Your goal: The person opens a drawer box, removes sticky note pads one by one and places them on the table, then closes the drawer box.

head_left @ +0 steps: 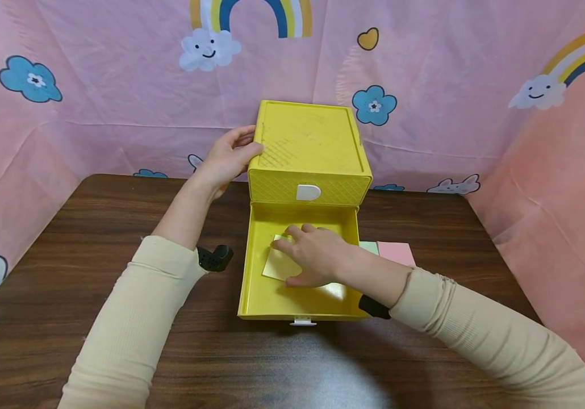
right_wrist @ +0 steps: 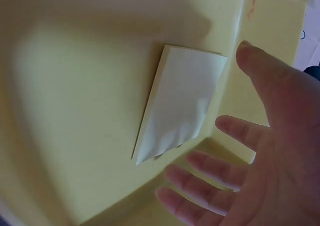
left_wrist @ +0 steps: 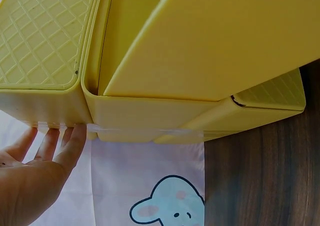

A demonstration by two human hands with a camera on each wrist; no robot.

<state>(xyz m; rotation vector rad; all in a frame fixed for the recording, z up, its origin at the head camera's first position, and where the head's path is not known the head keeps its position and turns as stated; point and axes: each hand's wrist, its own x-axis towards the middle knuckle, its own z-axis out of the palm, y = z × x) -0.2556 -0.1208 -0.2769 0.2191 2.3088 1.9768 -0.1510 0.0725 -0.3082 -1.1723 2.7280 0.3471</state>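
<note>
Both arms (head_left: 118,329) reach forward, the right hand (head_left: 318,255) splayed, the left hand (head_left: 228,159) apparently straight-fingered.

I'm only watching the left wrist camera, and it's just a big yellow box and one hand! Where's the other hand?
Observer: The right hand is over the open drawer, fingers spread.

Operator: Ooh, is anything in there?

Observer: Yes, a pale yellow pad lies on the drawer's floor.

Operator: And is there any paper outside?

Observer: There's pink paper on the table, to the right of the drawer.
</note>
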